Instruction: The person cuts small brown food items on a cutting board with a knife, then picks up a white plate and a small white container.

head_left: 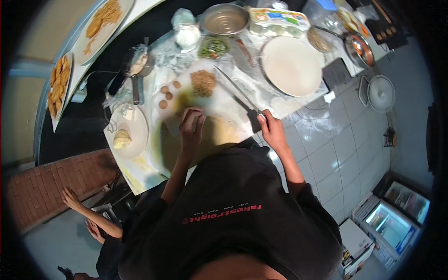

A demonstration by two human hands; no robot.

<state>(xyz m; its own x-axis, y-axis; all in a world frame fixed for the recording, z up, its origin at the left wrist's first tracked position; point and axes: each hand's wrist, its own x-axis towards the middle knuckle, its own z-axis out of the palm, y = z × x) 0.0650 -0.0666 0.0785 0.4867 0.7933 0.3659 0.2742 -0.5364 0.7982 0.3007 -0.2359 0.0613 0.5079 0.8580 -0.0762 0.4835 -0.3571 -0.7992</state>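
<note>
My right hand (272, 128) is closed round the handle of a long knife (237, 88), whose blade points up and left over the counter. Over the near part of a white cutting board (186, 77), my left hand (192, 122) has its fingers curled together; whether they hold anything is too small to tell. A pile of chopped brown food (203, 83) lies on the board above my left hand. Several small round brown pieces (165, 96) sit to its left.
A white plate (139, 135) with pale food stands at the left, near a small pan (136, 88). Farther back are a large cream plate (291, 66), a metal bowl (225, 19), bagged greens (214, 47) and an egg carton (279, 22). Another person's hand (71, 199) shows at lower left.
</note>
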